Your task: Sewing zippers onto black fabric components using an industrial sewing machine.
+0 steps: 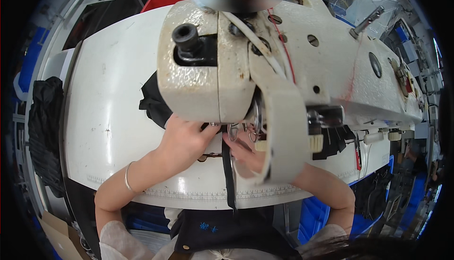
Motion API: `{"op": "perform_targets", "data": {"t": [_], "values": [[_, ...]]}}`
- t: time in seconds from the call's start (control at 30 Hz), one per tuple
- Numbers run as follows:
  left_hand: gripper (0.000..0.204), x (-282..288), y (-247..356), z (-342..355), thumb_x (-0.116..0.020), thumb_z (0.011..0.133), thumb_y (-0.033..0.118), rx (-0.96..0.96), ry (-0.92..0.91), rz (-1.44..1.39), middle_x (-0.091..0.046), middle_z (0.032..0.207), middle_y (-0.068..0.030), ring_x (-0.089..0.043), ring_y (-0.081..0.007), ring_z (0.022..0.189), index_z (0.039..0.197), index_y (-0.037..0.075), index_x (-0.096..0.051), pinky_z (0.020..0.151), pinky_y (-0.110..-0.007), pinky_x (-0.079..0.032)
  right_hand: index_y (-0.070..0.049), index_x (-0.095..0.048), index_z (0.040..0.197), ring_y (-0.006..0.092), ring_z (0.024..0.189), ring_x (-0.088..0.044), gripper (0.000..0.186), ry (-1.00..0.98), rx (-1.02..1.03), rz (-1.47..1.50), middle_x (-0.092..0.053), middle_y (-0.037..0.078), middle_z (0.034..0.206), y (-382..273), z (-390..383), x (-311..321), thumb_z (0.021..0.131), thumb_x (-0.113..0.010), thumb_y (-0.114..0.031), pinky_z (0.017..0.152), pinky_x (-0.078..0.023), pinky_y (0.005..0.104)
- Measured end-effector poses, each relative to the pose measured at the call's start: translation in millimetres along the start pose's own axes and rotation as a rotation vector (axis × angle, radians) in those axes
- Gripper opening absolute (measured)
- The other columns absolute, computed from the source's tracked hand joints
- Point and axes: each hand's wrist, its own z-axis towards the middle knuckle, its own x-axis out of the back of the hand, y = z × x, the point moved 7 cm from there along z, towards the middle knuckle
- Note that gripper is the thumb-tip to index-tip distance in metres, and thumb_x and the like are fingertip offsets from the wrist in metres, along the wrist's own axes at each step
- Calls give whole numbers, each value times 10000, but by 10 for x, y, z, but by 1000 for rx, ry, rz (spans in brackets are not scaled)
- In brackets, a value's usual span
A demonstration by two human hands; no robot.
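Observation:
A cream sewing machine [189, 92] fills the upper middle, its head over my hands. My left hand [182, 139] is closed, thumb and fingers pinched on black fabric [153, 101] just left of the needle area. Part of that fabric spreads out behind the hand. My right hand [246, 153] is partly hidden by the machine's front guard; its visible fingers are closed at the top of a black zipper [229, 177]. The zipper hangs straight toward me over the table's front edge. The needle and the fingertips under the head cannot be made out clearly.
The white table [111, 118] has a printed ruler along its near edge. Pleated black fabric [333, 142] lies right of the machine head, near red-handled snips [358, 158]. More black fabric [47, 132] hangs at the far left. Blue bins [312, 217] stand below the table.

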Motion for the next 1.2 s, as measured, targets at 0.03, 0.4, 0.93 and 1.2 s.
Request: {"op": "perform_targets", "data": {"t": [0.03,0.4,0.93,1.2], "values": [[113,124,88,13,-588,634,76,-35,7,198,-553,685,-69,-583,-233,739,736,37,-618,763,-364,-450,-71,-621,1090,211,845,-568,342,1,11,5,-586,58,910,-110,18,98,750,-630,-112,722,-481,343],[184,445,460,-525,-704,694,88,-66,-78,-87,-460,640,-70,-512,-229,578,656,32,-533,484,-330,-424,-43,-387,1349,93,775,-571,439,-81,-618,1366,-612,67,855,-866,-568,-72,933,-514,-104,725,-462,285],[132,684,253,-756,-532,846,-62,399,420,-399,-574,840,-78,-557,-174,790,926,-18,-626,797,-247,-423,70,-631,975,320,1084,-560,316,88,119,-298,-590,158,1027,-1288,-612,140,714,-562,-96,957,-465,378],[110,1026,112,-102,-598,750,15,86,158,-281,-534,777,-66,-542,-143,719,849,11,-645,625,-227,-434,78,-635,925,333,1038,-589,260,97,172,-254,-592,161,1008,-1215,-675,123,704,-600,-56,907,-504,378]]}}
